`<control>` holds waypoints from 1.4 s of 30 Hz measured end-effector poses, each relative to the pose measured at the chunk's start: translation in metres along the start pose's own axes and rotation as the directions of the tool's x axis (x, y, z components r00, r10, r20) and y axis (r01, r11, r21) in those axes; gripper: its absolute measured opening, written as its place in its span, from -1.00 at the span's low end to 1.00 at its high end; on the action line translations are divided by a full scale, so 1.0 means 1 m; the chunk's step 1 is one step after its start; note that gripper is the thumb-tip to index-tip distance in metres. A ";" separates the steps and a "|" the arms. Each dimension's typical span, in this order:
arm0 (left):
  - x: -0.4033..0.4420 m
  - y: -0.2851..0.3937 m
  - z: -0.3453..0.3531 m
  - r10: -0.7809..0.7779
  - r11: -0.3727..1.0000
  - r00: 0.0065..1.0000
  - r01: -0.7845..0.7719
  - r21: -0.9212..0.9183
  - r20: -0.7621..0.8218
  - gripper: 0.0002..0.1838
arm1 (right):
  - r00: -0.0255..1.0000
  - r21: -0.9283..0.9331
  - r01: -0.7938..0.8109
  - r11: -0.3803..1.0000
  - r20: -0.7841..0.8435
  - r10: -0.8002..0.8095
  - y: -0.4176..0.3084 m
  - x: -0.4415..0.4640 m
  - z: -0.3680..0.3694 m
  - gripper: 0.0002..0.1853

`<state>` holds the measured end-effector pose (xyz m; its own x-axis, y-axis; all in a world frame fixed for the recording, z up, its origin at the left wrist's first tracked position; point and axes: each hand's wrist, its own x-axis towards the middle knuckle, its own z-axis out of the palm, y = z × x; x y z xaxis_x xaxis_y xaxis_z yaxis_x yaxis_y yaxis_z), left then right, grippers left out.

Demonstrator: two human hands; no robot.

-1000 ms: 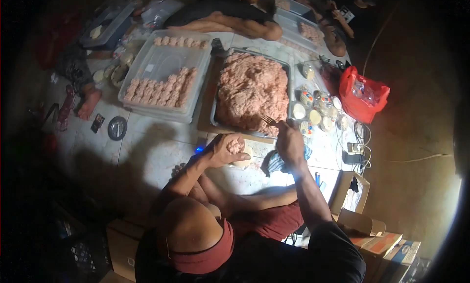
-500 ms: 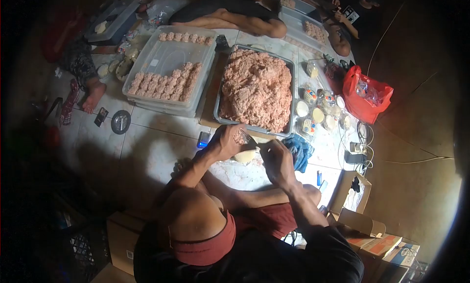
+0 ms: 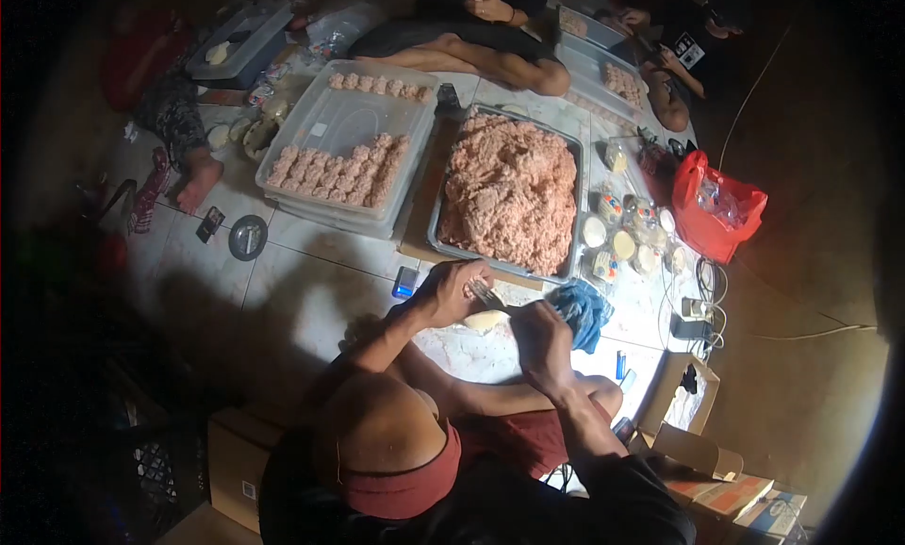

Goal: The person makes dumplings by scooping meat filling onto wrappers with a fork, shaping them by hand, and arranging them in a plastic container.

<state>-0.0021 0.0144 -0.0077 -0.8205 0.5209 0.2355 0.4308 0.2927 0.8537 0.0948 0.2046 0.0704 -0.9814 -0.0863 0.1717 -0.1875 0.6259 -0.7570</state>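
A fork is in my right hand, its tines at the palm side of my left hand. The fingers of my left hand curl round a small lump of pink minced mixture, mostly hidden now. Beneath the hands lies a pale round wrapper stack on the tiled floor. Just beyond them stands a grey tray heaped with pink mixture. To its left, a clear plastic box holds rows of shaped lumps.
A blue cloth and a blue lighter pack lie near my hands. Wrapped pale discs, a red plastic bag and cables are at the right. Other people sit beyond the trays. A round black dish is at the left.
The fork in my right hand has moved from the heaped tray to my left hand. The view has shifted slightly. The lump in my left hand is less visible.
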 end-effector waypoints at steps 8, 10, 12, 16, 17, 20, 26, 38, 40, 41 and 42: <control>0.007 0.005 -0.006 -0.063 0.986 0.996 0.052 -0.156 -0.062 -0.69 | 0.996 0.067 0.026 0.997 -0.083 -0.021 -0.005 -0.001 -0.005 -0.98; 0.002 0.009 -0.019 0.109 0.902 0.987 -0.149 -0.405 -0.119 -0.64 | 0.966 0.342 -0.176 0.923 -0.122 0.230 -0.014 -0.003 -0.011 -0.97; 0.000 0.011 -0.014 -0.004 0.944 1.000 -0.005 -0.330 -0.026 -0.63 | 0.999 0.021 0.043 0.999 -0.019 -0.042 0.004 -0.004 -0.003 -0.98; 0.013 -0.010 0.011 0.264 0.933 0.827 -0.350 -0.087 -0.496 -0.67 | 0.969 0.420 -0.153 0.895 -0.112 0.218 0.002 -0.003 0.001 -0.96; 0.007 -0.012 0.008 0.083 0.978 0.949 -0.135 -0.157 -0.304 -0.66 | 0.958 0.390 -0.186 0.902 -0.131 0.254 0.003 -0.006 -0.002 -0.93; 0.010 -0.001 0.006 0.044 0.980 0.990 -0.070 -0.188 -0.135 -0.62 | 0.982 0.109 -0.188 0.976 -0.003 0.190 0.001 0.002 0.007 -0.92; 0.009 0.003 -0.012 0.094 0.987 0.995 -0.090 -0.134 0.020 -0.63 | 0.981 0.158 -0.192 0.969 0.032 0.189 0.005 -0.002 0.004 -0.91; 0.004 0.020 -0.006 -0.015 0.977 0.989 -0.016 -0.213 -0.145 -0.68 | 0.968 0.297 -0.249 0.922 0.042 0.248 -0.003 -0.008 0.010 -0.95; 0.001 0.010 -0.011 0.006 0.966 0.987 -0.048 -0.256 -0.163 -0.68 | 0.940 0.577 -0.136 0.806 -0.182 0.289 -0.010 -0.006 0.008 -0.96; -0.002 0.007 -0.008 -0.020 0.964 0.989 -0.021 -0.266 -0.149 -0.68 | 0.938 0.576 -0.147 0.804 -0.177 0.299 -0.009 -0.008 0.009 -0.96; -0.004 0.006 -0.006 -0.042 0.961 0.990 0.003 -0.275 -0.136 -0.68 | 0.957 0.458 -0.190 0.868 -0.112 0.268 -0.008 -0.008 0.010 -0.95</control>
<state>0.0014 0.0094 -0.0012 -0.8813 0.3941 0.2608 0.3086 0.0620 0.9492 0.1036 0.1924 0.0685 -0.9846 0.1721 0.0315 0.0045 0.2051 -0.9787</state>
